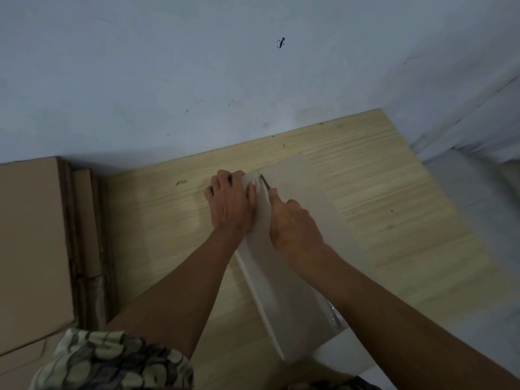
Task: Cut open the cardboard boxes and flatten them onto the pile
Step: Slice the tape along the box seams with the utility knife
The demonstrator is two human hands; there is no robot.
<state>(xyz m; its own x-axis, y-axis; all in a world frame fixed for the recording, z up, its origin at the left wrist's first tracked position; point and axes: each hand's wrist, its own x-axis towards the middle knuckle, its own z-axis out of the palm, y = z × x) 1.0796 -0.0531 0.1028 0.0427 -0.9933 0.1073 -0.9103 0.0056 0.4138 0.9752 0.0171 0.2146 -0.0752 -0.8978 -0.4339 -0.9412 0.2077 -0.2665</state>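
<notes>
A pale cardboard box [298, 198] lies on the wooden table [394, 235], running from the far middle toward me. My left hand [230, 204] grips the box's far left edge, fingers curled over its rim. My right hand [292, 223] holds a small knife [265, 182], whose blade rests on the box's top near the far end, just right of my left thumb. The knife's handle is hidden inside my fist. A pile of flattened brown cardboard [31, 243] lies at the left.
A grey wall [225, 80] stands directly behind the table. The table's right edge drops off to a grey floor [478, 192]. Patterned fabric of my clothing [112, 361] shows at the bottom left.
</notes>
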